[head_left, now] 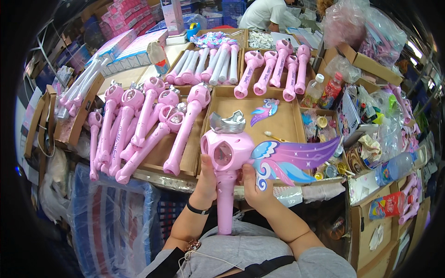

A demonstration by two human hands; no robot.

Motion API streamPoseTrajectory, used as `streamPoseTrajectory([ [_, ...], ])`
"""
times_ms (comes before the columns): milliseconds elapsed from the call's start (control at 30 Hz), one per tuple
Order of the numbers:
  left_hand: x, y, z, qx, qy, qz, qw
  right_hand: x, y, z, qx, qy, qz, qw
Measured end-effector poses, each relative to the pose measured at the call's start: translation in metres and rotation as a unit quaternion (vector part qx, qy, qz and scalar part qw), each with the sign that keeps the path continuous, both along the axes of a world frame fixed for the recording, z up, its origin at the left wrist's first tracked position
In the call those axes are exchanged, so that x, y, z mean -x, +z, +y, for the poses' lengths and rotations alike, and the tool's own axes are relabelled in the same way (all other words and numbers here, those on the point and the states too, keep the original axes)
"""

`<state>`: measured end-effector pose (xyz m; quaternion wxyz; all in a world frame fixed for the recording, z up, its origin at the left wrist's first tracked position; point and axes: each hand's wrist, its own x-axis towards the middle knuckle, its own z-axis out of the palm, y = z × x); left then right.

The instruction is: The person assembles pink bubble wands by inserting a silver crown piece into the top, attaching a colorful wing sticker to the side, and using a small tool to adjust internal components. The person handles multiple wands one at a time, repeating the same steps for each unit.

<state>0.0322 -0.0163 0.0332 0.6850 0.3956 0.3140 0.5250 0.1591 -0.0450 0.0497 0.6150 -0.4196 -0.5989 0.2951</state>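
Observation:
Upright in front of my chest stands a pink toy wand with a round, windowed head and a silver crown on top. My left hand is closed around the left side of the wand just under its head. Against the head's right side sits a purple, pink and blue wing with white curls. My right hand pinches the wing's inner end, thumb at the wand's head, its other fingers hidden behind. A second, smaller-looking wing lies in the cardboard tray beyond.
Several crowned pink wands are piled at the left. Other trays hold more wands, white-tipped handles and a heap of wings. A small brush lies in the near tray. Bottles and pots crowd the right. A person sits beyond.

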Motion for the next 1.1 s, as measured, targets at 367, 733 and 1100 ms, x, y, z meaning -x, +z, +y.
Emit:
streamPoseTrajectory([
  [367, 0.003, 0.006, 0.004, -0.019, -0.007, -0.051, 0.999, -0.011, -0.002, -0.012, 0.073, 0.053, -0.005, 0.996],
  [733, 0.018, 0.004, 0.009, 0.007, 0.016, 0.029, 0.999, -0.025, 0.002, 0.01, 0.269, 0.209, 0.138, 0.93],
  [1100, 0.058, -0.026, 0.002, -0.094, 0.13, 0.053, 0.986, -0.047, -0.034, 0.055, 0.396, 0.118, -0.077, 0.907],
])
